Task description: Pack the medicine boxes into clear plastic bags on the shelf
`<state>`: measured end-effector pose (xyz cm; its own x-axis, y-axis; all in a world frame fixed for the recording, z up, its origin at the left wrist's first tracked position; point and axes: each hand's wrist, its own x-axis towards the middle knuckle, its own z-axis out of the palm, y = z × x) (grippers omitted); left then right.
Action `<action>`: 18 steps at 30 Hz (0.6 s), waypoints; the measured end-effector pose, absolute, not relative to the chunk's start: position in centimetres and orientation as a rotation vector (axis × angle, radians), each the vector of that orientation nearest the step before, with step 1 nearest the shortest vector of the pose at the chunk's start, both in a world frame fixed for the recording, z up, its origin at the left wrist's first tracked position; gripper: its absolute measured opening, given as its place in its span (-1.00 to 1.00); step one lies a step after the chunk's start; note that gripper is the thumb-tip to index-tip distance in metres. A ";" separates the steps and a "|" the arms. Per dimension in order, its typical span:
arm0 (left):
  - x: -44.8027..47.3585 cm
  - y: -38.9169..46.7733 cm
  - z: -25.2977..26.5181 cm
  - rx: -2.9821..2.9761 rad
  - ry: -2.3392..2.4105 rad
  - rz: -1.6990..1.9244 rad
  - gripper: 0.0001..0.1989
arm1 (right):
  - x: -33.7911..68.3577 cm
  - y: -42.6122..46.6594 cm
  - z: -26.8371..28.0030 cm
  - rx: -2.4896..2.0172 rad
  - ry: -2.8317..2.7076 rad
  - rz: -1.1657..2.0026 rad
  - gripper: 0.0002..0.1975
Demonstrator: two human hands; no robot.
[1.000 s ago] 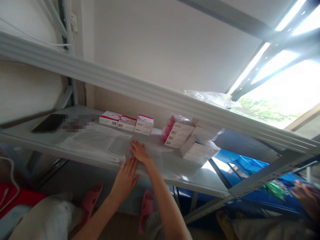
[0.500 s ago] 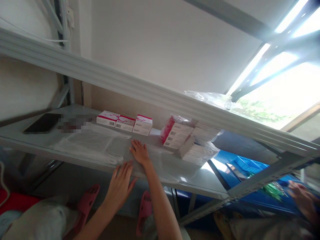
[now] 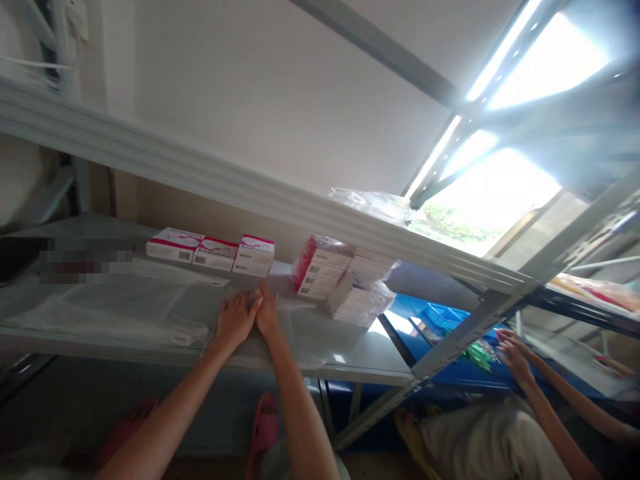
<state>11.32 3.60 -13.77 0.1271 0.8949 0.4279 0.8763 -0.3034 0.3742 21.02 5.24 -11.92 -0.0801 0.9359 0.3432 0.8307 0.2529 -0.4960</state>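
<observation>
On the grey shelf point(image 3: 360, 363), my left hand point(image 3: 236, 321) lies palm down with its fingers stretched apart. My right hand point(image 3: 267, 312) rests close against it, turned partly on its side, fingers extended. Neither hand grips anything. A thin clear plastic bag point(image 3: 303, 340) lies flat beside and partly under my right hand. To the left another clear plastic bag point(image 3: 115, 307) is spread out. Behind my hands stand three white and pink boxes, a left one point(image 3: 175, 245), a middle one point(image 3: 215, 253) and a right one point(image 3: 253, 255).
Plastic-wrapped packs of boxes point(image 3: 323, 270) stand at the right. An upper shelf beam point(image 3: 225, 180) crosses above, and a slanted metal post point(image 3: 450, 340) bounds the right end. Beyond it, another person's hands point(image 3: 517, 353) are near a blue basket point(image 3: 443, 317). A dark phone point(image 3: 23, 257) lies far left.
The view has swung right. My left hand has moved up from the shelf's front edge onto the shelf, next to my right hand, which has turned onto its side.
</observation>
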 end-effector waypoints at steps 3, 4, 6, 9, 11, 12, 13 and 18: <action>10.8 3.2 -14.3 2.466 1.849 0.727 -0.52 | 22.6 4.9 -12.4 -1.594 -2.178 0.242 -0.53; 10.8 3.2 -14.2 2.465 1.876 0.689 -0.50 | 23.3 4.7 -12.5 -1.620 -2.216 0.215 -0.54; 11.0 3.2 -14.0 2.428 1.963 0.633 -0.47 | 25.1 4.5 -12.7 -1.697 -2.228 0.157 -0.55; 11.4 3.2 -13.8 2.364 2.078 0.576 -0.44 | 28.7 4.4 -13.0 -1.793 -2.185 0.106 -0.56; 11.6 3.2 -13.7 2.340 2.116 0.572 -0.42 | 31.2 4.4 -12.8 -1.830 -2.171 0.088 -0.56; 11.6 3.1 -13.6 2.325 2.130 0.577 -0.41 | 32.2 4.4 -12.6 -1.857 -2.163 0.088 -0.56; 11.7 3.0 -13.6 2.312 2.138 0.582 -0.39 | 33.0 4.3 -12.4 -1.894 -2.149 0.089 -0.55; 11.8 2.5 -13.1 2.269 2.122 0.565 -0.37 | 31.9 1.0 -11.3 -1.814 -2.086 -0.112 -0.49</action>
<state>11.82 2.49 -13.06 0.0327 0.9629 0.2678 0.9686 -0.0966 0.2290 31.92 1.00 -11.28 -0.1004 0.9396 0.3273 0.9693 0.1666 -0.1811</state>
